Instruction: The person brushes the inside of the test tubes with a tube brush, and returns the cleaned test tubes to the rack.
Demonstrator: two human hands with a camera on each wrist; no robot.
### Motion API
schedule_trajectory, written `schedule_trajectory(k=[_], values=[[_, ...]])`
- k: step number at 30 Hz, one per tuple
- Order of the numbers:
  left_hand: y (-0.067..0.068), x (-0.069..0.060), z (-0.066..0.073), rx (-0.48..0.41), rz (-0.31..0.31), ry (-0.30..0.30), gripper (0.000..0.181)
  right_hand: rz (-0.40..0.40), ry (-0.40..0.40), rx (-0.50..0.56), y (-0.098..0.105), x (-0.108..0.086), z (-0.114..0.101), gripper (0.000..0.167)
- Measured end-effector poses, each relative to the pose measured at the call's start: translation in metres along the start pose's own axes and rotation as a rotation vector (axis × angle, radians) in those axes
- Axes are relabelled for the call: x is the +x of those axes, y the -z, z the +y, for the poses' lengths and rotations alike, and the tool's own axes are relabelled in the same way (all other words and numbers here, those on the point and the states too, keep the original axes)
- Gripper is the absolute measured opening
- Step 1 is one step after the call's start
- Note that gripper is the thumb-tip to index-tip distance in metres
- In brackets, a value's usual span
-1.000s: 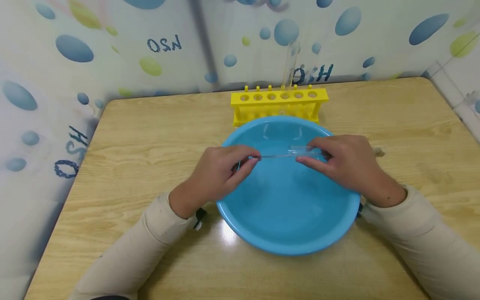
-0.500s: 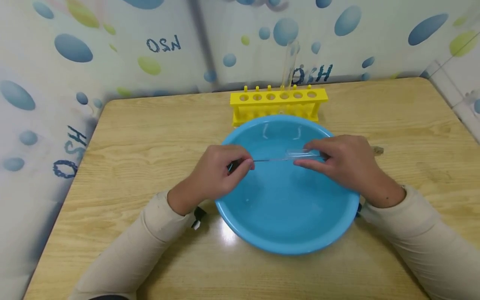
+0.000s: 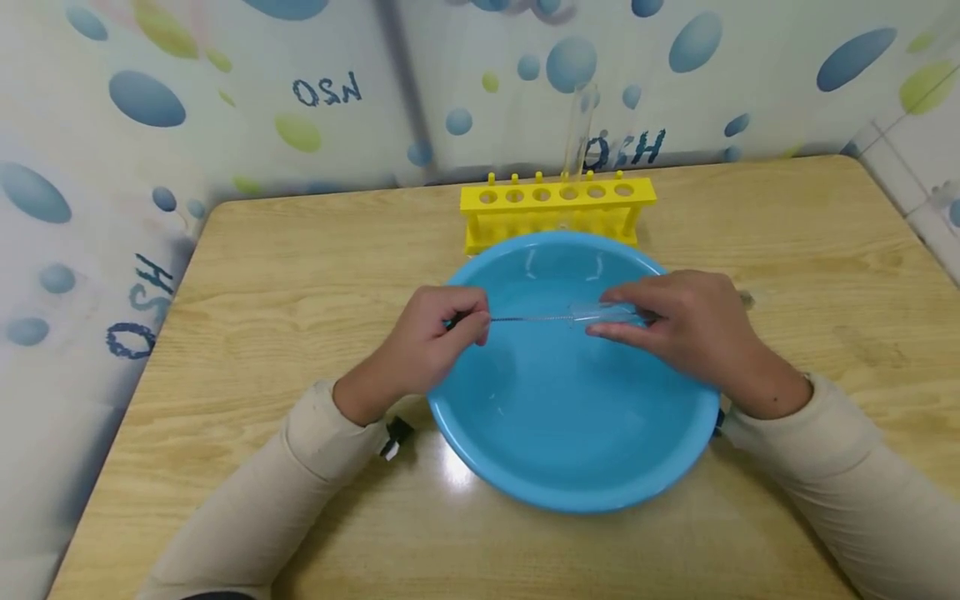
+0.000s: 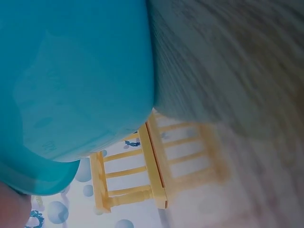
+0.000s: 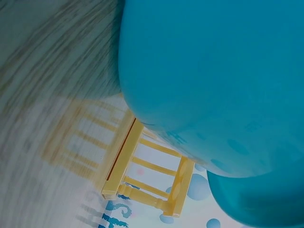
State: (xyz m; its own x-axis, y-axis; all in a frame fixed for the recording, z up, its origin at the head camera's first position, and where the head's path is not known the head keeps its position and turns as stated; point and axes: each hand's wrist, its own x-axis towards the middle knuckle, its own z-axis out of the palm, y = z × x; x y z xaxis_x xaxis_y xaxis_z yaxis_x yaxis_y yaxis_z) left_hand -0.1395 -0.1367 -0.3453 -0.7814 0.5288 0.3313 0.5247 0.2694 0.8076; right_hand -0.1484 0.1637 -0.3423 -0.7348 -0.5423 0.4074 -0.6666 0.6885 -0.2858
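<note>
Over the blue basin (image 3: 573,497), my left hand (image 3: 431,346) pinches the end of a test tube brush (image 3: 528,318) by its thin twisted wire. The wire runs right into the mouth of a clear glass test tube (image 3: 600,313). My right hand (image 3: 690,333) holds this tube level between thumb and fingers, its mouth facing left. A small brownish tuft (image 3: 746,298) shows just beyond the right hand; it looks like the brush's bristles, and the rest is hidden behind the hand. In the left wrist view only a blurred bit of hand (image 4: 12,209) appears.
Behind the basin stands a yellow test tube rack (image 3: 480,200), with another clear test tube (image 3: 579,133) upright in one hole. The basin sits on a wood-grain table (image 3: 315,267). A patterned wall covering (image 3: 247,83) rises along the table's back edge.
My left hand has moved left, drawing more of the brush wire out of the tube. The tube's mouth has shifted slightly left, and less of the brownish tuft shows beyond the right hand.
</note>
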Motion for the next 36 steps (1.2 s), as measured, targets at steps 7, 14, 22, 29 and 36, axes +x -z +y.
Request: schedule_trajectory(k=[7,14,22,29,36], values=[[-0.003,-0.001,0.001,0.142,-0.014,-0.009,0.024,-0.005,-0.045,-0.021,-0.001,0.000,0.001,0.035],[-0.003,0.003,0.003,0.267,-0.073,-0.027,0.037,-0.014,-0.019,-0.042,0.000,0.001,0.001,0.032],[-0.001,0.002,0.000,0.082,-0.082,-0.016,0.041,-0.010,0.008,-0.037,-0.001,0.000,0.001,0.034],[-0.001,0.002,0.003,0.143,-0.079,-0.007,0.035,0.001,-0.002,-0.038,0.000,0.000,0.000,0.034],[-0.008,-0.001,0.011,0.545,0.056,-0.173,0.014,-0.024,-0.068,-0.026,0.000,0.001,-0.001,0.032]])
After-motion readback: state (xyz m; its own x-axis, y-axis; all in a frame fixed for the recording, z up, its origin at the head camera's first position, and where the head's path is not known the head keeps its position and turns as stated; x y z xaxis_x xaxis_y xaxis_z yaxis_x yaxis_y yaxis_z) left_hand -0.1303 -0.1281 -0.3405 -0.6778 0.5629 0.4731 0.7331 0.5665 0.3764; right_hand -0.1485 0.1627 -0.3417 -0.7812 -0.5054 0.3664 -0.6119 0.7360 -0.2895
